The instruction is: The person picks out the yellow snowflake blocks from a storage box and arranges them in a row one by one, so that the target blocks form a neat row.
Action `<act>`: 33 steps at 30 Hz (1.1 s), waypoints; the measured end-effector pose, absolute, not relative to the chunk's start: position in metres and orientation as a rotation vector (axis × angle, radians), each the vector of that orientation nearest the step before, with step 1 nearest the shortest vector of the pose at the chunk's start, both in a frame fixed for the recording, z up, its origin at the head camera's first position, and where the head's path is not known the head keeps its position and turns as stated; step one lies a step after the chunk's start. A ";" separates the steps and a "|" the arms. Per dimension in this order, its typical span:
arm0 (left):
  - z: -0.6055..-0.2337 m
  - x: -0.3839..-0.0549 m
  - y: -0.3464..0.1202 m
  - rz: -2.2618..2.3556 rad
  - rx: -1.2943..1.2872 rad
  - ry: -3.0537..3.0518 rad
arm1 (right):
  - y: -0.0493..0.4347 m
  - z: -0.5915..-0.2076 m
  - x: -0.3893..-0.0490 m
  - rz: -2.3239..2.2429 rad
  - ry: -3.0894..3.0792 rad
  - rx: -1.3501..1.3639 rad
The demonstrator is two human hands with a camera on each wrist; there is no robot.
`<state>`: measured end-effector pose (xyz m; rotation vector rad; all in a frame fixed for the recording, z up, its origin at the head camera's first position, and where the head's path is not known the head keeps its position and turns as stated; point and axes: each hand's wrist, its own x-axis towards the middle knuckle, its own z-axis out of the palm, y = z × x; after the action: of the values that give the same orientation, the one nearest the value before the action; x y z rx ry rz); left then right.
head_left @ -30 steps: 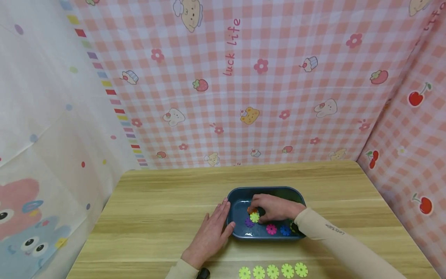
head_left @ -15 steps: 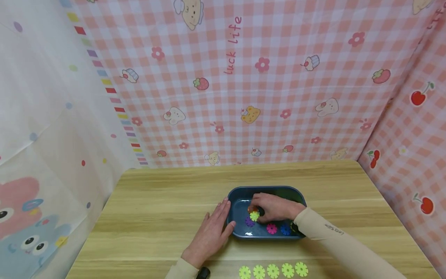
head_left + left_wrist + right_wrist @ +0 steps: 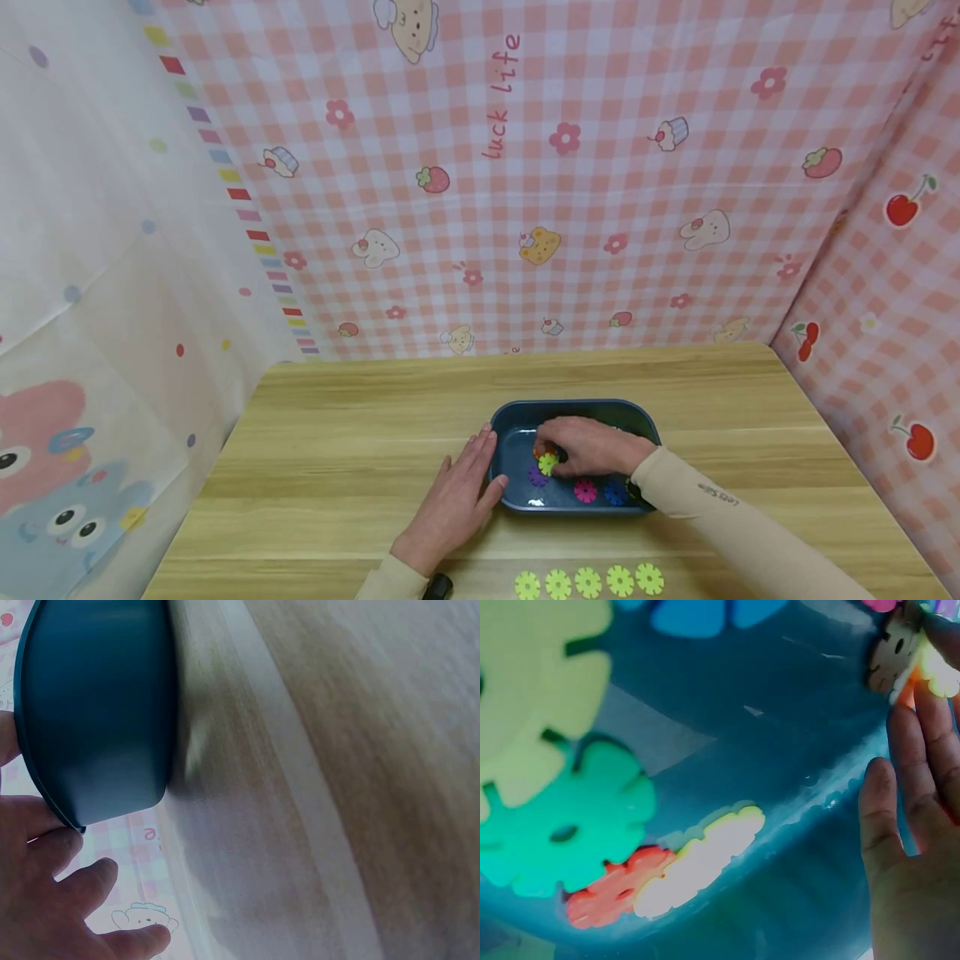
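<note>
My left hand (image 3: pixel 459 493) rests with extended fingers against the left end of the dark blue basin (image 3: pixel 517 504); in the left wrist view its fingertips are right at the rim. My right hand (image 3: pixel 588 443) reaches inside, fingers bent down over a few notched plastic discs. A yellow snowflake disc (image 3: pixel 548 464) and an orange disc (image 3: pixel 540 451) lie at its thumb and fingertips. In the right wrist view a dark disc (image 3: pixel 895 649) stands tilted by the fingers. I cannot tell whether the right hand pinches one of them.
Inside the basin lie a purple disc (image 3: pixel 537 477), a pink disc (image 3: pixel 585 492) and a blue disc (image 3: pixel 616 493). Green (image 3: pixel 570 817) and red (image 3: pixel 619 889) discs show near the right wrist. Several yellow discs (image 3: pixel 588 582) form a row at the table's front. Patterned cloth (image 3: pixel 450 217) hangs behind.
The right hand's fingers shift slightly over the discs, and its index finger moves a little to the left. The left hand and the basin stay in place.
</note>
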<state>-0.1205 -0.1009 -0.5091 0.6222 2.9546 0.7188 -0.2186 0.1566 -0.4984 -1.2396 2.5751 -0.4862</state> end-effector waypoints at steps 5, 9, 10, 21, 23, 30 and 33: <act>-0.509 -0.120 -0.101 0.724 0.620 2.951 | 0.157 -0.494 -0.219 -0.610 2.500 -1.226; -0.509 -0.120 -0.100 0.723 0.616 2.951 | 0.159 -0.488 -0.220 -0.681 2.461 -1.206; -0.509 -0.120 -0.100 0.724 0.617 2.951 | 0.160 -0.487 -0.220 -0.692 2.458 -1.201; -0.511 -0.120 -0.102 0.753 0.654 2.972 | 0.173 -0.469 -0.221 -0.751 2.460 -1.182; -0.511 -0.120 -0.102 0.754 0.653 2.971 | 0.176 -0.466 -0.220 -0.757 2.470 -1.177; -0.510 -0.121 -0.100 0.747 0.630 2.963 | 0.183 -0.455 -0.215 -0.797 2.499 -1.144; -0.509 -0.121 -0.100 0.745 0.619 2.957 | 0.187 -0.451 -0.212 -0.825 2.506 -1.134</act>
<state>-0.1210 -0.1000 -0.5091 0.6192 2.9575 0.7452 -0.2118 0.1871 -0.4511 -1.1342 2.5062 -0.8252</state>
